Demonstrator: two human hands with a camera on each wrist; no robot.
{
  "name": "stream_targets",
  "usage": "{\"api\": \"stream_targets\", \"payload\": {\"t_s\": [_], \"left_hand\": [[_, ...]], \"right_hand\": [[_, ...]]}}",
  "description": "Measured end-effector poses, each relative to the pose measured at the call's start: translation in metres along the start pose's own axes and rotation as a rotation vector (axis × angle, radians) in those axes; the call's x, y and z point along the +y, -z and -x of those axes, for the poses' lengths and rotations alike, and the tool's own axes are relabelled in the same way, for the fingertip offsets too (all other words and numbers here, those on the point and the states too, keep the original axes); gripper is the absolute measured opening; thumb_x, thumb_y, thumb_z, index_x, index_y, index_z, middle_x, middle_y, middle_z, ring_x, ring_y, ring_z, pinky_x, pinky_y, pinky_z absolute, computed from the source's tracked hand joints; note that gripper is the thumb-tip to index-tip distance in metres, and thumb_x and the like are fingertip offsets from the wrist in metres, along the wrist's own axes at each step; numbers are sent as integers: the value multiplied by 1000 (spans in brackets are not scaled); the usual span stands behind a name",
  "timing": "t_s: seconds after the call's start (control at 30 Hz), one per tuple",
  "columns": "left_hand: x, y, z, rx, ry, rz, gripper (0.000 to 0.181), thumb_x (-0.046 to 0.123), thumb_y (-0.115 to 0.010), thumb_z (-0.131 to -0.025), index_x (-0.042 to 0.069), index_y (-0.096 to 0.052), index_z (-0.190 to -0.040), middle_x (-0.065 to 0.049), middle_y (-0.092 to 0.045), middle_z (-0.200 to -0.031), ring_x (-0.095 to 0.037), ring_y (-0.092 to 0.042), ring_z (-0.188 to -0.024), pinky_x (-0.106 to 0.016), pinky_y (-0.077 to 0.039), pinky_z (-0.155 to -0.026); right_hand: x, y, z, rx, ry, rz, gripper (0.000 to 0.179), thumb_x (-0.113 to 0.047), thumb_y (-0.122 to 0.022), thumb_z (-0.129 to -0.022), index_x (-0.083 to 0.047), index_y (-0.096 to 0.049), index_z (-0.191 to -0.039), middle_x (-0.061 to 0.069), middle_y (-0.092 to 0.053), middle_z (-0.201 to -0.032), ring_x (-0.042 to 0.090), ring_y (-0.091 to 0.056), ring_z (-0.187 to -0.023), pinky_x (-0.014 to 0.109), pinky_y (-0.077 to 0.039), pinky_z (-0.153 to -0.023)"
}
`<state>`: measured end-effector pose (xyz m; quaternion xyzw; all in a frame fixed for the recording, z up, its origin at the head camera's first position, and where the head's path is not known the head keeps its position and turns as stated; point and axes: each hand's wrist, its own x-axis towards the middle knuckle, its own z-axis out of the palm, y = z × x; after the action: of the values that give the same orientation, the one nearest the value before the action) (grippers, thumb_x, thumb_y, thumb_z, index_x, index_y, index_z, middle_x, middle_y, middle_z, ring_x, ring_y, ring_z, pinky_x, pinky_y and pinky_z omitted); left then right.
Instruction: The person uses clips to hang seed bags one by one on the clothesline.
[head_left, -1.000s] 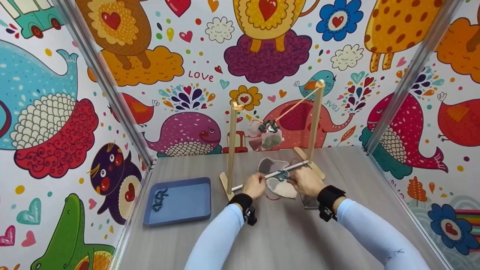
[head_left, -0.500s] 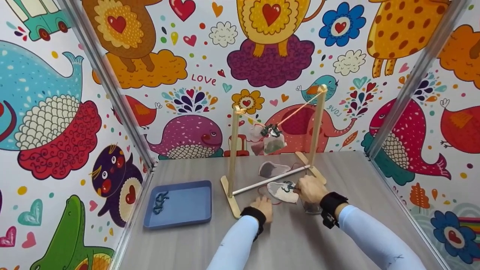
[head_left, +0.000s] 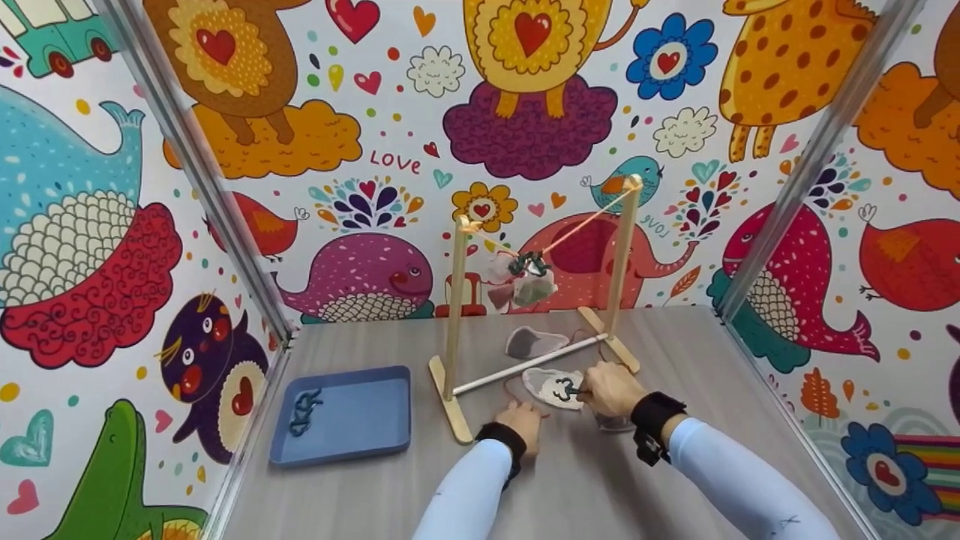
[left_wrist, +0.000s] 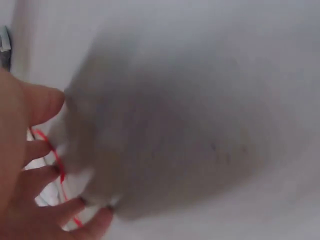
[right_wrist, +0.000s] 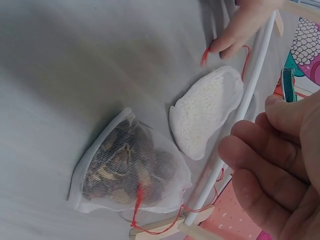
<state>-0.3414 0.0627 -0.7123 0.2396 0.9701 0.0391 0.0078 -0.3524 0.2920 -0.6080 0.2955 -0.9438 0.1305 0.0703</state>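
Note:
My right hand (head_left: 613,388) pinches a dark green hook-shaped piece (head_left: 566,388) between thumb and fingers. In the head view the piece overlaps a mesh drawstring bag of white grains (head_left: 541,381). My left hand (head_left: 519,421) is low over the table in front of that bag, its fingers spread. Beside those fingers runs the bag's red drawstring (left_wrist: 61,172); whether they touch it I cannot tell. A second mesh bag with dark, chunky contents (right_wrist: 125,165) lies by my right hand, mostly hidden in the head view. A greyish mesh bag (head_left: 534,343) lies behind the white rod (head_left: 517,367).
Two wooden posts (head_left: 454,322) on flat feet are joined low down by the white rod. A cord (head_left: 581,225) between their tops carries a bundle of green pieces and mesh bags (head_left: 531,285). The blue tray (head_left: 360,420) at left holds green pieces (head_left: 304,412). Printed walls surround the table.
My left hand has left the white rod and come down to the table nearer me. My right hand has drawn back and down from the rod with the green hook-shaped piece.

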Motion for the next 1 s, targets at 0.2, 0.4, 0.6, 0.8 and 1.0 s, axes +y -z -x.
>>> {"api": "stream_targets", "payload": {"t_s": [0.2, 0.4, 0.6, 0.8, 1.0], "left_hand": [[-33, -40, -22, 80, 88, 135, 12, 22, -83, -91, 11, -84, -90, -12, -82, -93, -29, -79, -87, -42, -67, -78], [-43, -50, -23, 138, 191, 182, 32, 19, -92, -88, 8, -78, -115, -15, -81, -98, -34, -81, -87, -44, -67, -76], [-36, -33, -5, 302, 112, 63, 28, 10, -90, -84, 14, -74, -106, -13, -70, -104, -34, -75, -74, -45, -62, -61], [-27, -5, 13, 341, -18, -127, 25, 7, -81, -91, 17, -79, -114, -8, -72, -128, -25, -73, -90, -36, -64, -65], [-24, 4, 20, 310, -75, -189, 13, 21, -75, -99, 18, -87, -97, -2, -78, -95, -19, -74, -89, -32, -66, -71]], "right_hand": [[1, 2, -4, -25, -25, 43, 18, -12, -91, -85, -16, -81, -71, -5, -79, -68, 8, -65, -58, 35, -54, -53], [1, 7, -5, -40, -23, 52, 19, -11, -91, -84, -16, -80, -69, -4, -78, -67, 11, -66, -58, 37, -55, -53], [1, 2, -2, -18, 21, 64, 34, -8, -93, -81, -15, -70, -56, -13, -61, -54, 1, -49, -52, 29, -42, -48], [3, -4, 0, 10, 60, 80, 48, -8, -93, -78, -18, -54, -51, -20, -36, -56, -3, -28, -53, 22, -25, -48], [4, -6, 2, 6, 69, 81, 42, -9, -92, -76, -17, -59, -50, -19, -43, -53, -4, -30, -53, 23, -31, -47]]}}
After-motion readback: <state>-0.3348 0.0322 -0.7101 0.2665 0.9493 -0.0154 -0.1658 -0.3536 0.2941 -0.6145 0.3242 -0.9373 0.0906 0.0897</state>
